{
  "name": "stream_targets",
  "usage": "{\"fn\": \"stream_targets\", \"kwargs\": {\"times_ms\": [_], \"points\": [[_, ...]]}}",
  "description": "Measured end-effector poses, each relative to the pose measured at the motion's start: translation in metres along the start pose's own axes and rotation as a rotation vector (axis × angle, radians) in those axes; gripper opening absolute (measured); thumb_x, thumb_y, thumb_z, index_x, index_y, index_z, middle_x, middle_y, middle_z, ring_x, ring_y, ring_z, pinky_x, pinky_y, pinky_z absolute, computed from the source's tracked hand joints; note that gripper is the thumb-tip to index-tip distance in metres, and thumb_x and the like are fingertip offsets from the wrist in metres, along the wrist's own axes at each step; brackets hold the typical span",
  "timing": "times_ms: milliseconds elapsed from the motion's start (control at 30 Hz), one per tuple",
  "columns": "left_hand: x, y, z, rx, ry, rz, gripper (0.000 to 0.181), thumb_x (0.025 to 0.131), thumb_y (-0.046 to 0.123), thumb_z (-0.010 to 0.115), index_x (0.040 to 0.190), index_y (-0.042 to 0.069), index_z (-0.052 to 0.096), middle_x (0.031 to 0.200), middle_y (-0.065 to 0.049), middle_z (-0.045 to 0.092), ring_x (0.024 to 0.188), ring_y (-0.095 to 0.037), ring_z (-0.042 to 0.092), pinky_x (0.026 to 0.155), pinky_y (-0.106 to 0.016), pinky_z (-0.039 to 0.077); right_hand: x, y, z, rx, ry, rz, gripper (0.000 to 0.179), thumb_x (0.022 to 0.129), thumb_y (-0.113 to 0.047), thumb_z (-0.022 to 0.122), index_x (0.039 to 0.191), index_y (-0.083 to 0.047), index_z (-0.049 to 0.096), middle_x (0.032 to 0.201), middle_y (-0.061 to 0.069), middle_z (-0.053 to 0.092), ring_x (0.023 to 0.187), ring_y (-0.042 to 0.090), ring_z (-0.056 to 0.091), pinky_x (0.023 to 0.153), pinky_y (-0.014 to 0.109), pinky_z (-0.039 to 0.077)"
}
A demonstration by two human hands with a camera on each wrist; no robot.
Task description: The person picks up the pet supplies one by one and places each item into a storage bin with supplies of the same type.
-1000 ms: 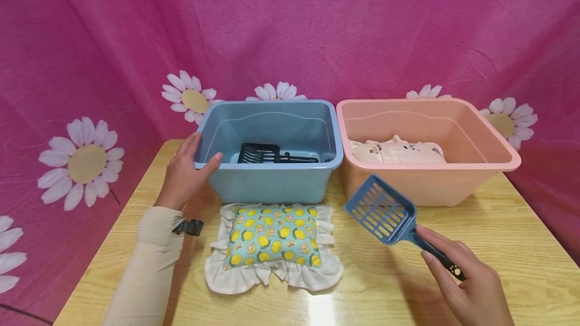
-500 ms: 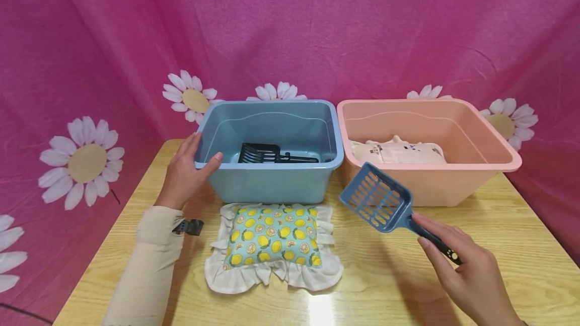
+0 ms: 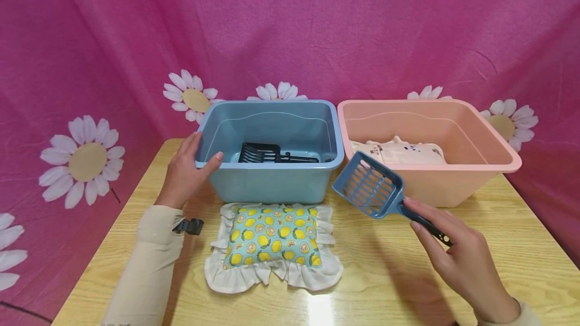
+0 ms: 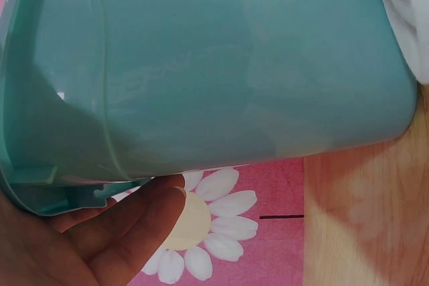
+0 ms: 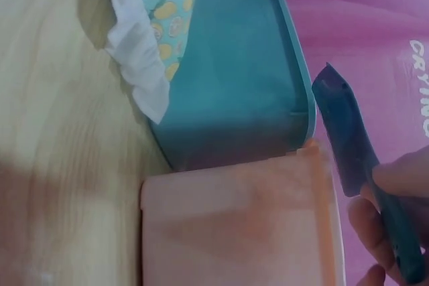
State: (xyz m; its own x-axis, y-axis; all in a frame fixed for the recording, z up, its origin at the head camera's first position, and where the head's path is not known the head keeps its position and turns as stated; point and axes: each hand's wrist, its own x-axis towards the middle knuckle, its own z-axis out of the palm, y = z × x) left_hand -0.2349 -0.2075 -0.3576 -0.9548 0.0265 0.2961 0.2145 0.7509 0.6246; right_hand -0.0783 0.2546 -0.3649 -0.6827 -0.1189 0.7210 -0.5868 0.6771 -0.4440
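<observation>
My right hand (image 3: 462, 255) pinches the dark handle of a blue slotted litter scoop (image 3: 371, 185), which hangs in the air before the pink tub (image 3: 430, 167) with its head toward the blue tub (image 3: 272, 182). In the right wrist view the scoop (image 5: 348, 132) shows edge-on, thumb and fingers round its handle. My left hand (image 3: 183, 170) grips the left front corner of the blue tub's rim, thumb over the top edge. Seen from the left wrist, the fingers (image 4: 144, 232) curl under that rim. A black litter scoop (image 3: 260, 153) lies inside the blue tub.
A lemon-print pillow (image 3: 274, 238) with white ruffles lies on the wooden table (image 3: 362, 286) before the blue tub. Cream printed fabric (image 3: 399, 152) lies in the pink tub, which stands close beside the blue one. Behind hangs a magenta curtain (image 3: 290, 29) with daisies.
My right hand has moved the blue scoop up and left, so its head now overlaps the pink tub's front left rim. The left hand and the tubs have stayed put.
</observation>
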Motion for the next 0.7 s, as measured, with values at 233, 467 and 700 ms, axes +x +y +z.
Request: {"fn": "stream_targets", "kwargs": {"times_ms": [233,467,700], "points": [[0.0,-0.001,0.0,-0.004,-0.008,-0.016,0.087,0.088,0.058,0.057,0.156,0.02,0.018,0.158,-0.008,0.022,0.136,-0.041,0.032,0.093,-0.065,0.042,0.013,-0.001,-0.001,0.008,-0.013,-0.025,0.053,0.072,0.015,0.073,0.12,-0.004,0.068,0.113,0.01,0.069,0.1,0.0,0.059,0.083,0.006,0.043],[0.002,-0.002,-0.001,0.006,-0.006,-0.019,0.087,0.088,0.059,0.056,0.156,0.02,0.018,0.158,-0.007,0.021,0.136,-0.041,0.032,0.093,-0.064,0.042,0.025,-0.003,0.001,-0.006,-0.031,-0.044,0.055,0.072,0.014,0.074,0.123,-0.007,0.067,0.118,0.009,0.067,0.103,0.002,0.058,0.086,0.007,0.04],[0.003,-0.003,0.001,0.007,-0.002,-0.005,0.086,0.088,0.059,0.056,0.155,0.02,0.019,0.158,-0.007,0.023,0.136,-0.04,0.033,0.094,-0.064,0.042,0.035,-0.003,0.005,-0.012,-0.056,-0.072,0.058,0.072,0.014,0.074,0.125,-0.009,0.066,0.12,0.006,0.067,0.102,0.004,0.058,0.087,0.008,0.04]]}}
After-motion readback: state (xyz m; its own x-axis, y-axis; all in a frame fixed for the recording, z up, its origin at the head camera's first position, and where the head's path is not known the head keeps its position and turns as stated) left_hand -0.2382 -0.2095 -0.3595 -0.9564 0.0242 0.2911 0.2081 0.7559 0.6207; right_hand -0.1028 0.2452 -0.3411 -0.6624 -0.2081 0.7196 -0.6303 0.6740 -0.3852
